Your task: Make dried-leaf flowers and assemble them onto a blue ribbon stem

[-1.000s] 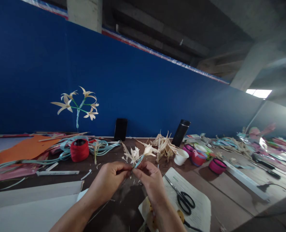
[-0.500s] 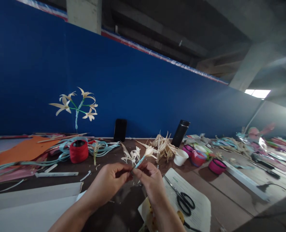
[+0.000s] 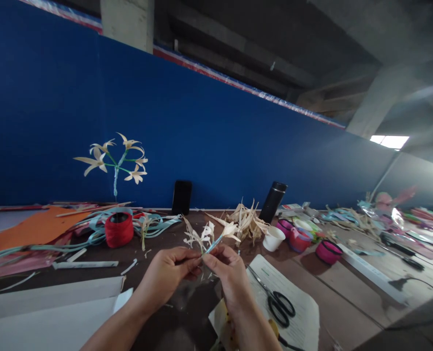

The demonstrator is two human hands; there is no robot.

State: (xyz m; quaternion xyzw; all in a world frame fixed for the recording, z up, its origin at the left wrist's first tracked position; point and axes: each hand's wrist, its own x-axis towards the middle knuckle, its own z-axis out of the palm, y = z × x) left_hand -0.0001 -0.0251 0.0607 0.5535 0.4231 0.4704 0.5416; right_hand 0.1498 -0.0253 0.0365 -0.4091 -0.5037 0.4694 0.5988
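Tipped slightly rightward since the earlier frame, the cream flower spray [image 3: 208,233] rises just beyond our grips; we pinch its base between closed fingertips of left hand [image 3: 168,271] and right hand [image 3: 231,274], seemingly to steady the join.

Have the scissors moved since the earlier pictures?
No. Judged against the paper under them, the scissors lie in the same spot, at the same angle.

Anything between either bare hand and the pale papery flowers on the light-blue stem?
Nothing visible: left hand and right hand both pinch the pale papery flowers at their base. Black-handled metal scissors lie clear, to the right.
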